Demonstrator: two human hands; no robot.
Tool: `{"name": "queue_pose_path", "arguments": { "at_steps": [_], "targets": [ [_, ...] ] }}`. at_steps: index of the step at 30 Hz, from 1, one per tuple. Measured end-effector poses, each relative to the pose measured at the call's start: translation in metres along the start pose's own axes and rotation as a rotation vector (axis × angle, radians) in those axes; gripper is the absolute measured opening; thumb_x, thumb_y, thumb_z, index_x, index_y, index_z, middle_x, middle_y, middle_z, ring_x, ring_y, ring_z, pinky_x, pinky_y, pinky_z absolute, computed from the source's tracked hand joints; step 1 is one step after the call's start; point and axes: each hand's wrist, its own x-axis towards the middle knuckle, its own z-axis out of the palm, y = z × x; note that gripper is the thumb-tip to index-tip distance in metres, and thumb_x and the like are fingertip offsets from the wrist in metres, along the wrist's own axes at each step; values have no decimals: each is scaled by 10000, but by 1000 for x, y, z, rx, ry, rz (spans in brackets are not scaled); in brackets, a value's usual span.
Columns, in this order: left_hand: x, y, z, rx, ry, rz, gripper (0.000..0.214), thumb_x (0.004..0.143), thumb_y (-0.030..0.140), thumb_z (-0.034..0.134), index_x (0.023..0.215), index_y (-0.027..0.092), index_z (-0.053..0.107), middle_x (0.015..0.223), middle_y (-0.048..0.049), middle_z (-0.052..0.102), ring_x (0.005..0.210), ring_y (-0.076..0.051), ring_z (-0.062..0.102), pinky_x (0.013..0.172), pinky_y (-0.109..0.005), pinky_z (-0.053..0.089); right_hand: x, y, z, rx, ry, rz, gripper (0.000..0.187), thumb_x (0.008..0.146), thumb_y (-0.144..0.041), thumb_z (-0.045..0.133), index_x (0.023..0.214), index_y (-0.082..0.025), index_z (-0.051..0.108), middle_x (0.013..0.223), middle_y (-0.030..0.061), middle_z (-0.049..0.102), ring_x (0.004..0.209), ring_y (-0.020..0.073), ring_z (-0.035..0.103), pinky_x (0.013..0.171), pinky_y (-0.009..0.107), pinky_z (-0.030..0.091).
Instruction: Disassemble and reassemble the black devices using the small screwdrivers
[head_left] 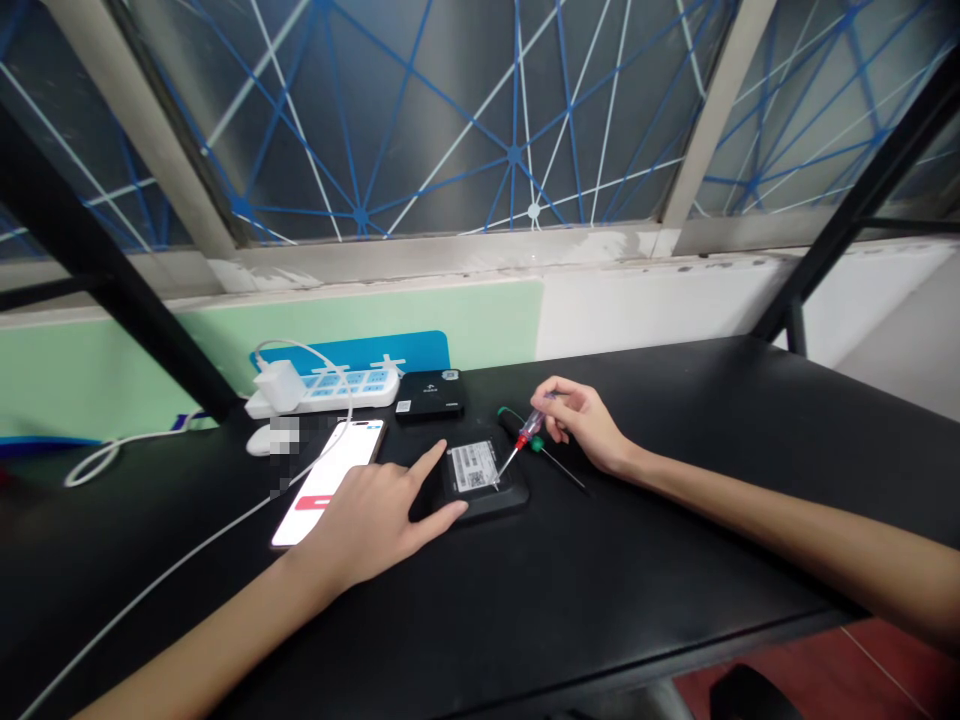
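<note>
A black flat device (514,493) with a white printed label lies on the dark desk. My left hand (375,515) rests on its left side, thumb and index finger spread apart against it. In my right hand (581,420) is a screwdriver (534,424) with a clear purplish handle and a red collar, held tilted between the fingers. Its tip meets the label's lower right corner area. Behind it on the desk lies a second screwdriver (562,467) with a dark and green handle, partly hidden by the first.
A lit phone (341,465) lies beside my left hand. Behind are a white power strip (375,385) with a charger (279,385), a black box (431,393) and a white mouse (261,440). A white cable (202,550) crosses the desk's left side. Black frame posts stand at both sides.
</note>
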Motion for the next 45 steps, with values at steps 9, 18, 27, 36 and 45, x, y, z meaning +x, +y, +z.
{"name": "queue_pose_path", "arguments": {
  "at_steps": [9,18,27,36,45],
  "targets": [
    [-1,1,0,-66,-39,-14,703,980,627,283,1496,157,367,633,-21,612,587,-240,614,569,-325,404,1,0,-3,-95,4,-56,262,810,-411,693,792,-170,591,490,-55,524,399,73,430,404,212,313],
    [0,5,-1,-140,-35,-104,655,979,597,320,1449,148,405,649,-20,637,601,-222,629,561,-299,388,7,1,-8,-148,194,-161,263,814,-423,690,827,-185,580,597,-31,545,483,85,452,440,220,366],
    [1,9,-1,-157,2,-227,696,925,666,355,1352,134,494,675,-40,660,649,-252,653,534,-294,380,4,2,-8,-261,215,-319,218,871,-407,635,876,-194,587,768,16,586,635,131,556,567,262,470],
    [-1,14,-4,-143,49,-238,491,957,527,396,1179,142,605,923,-91,689,700,-239,659,601,-333,440,-3,-4,-8,-342,196,-403,195,898,-374,598,994,-207,568,827,28,591,683,151,566,616,289,494],
    [1,7,4,-285,90,-139,404,996,350,355,1281,194,595,1038,-61,652,799,-206,660,662,-317,480,-2,-10,-2,-160,211,-304,230,880,-393,626,1025,-227,560,772,3,554,593,122,531,511,258,454]
  ]
}}
